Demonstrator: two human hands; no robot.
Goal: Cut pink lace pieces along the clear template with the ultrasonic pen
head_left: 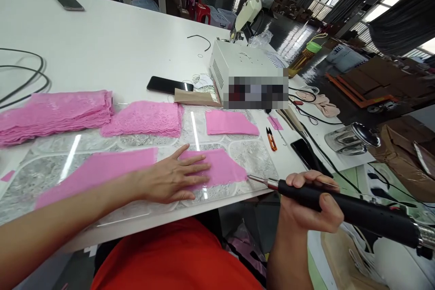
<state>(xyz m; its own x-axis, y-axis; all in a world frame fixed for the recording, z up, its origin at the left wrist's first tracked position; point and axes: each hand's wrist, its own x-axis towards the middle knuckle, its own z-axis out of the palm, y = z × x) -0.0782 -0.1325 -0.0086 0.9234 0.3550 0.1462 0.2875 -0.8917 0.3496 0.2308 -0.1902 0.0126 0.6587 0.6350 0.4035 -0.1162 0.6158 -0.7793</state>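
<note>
A pink stack (57, 115) lies on the surface (112, 45). The left grip (171, 176), fingers spread apart, rests flat on a pink panel (224, 167); at its right end, perhaps touching, is the tip of a black tool (374, 215), clamped in the right grip (311, 204).

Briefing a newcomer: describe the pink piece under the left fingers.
The white table bears a marbled mat. Toward its near edge, the left hand rests on the pink piece. Only this pink piece has the metal tool tip at its corner.
</note>
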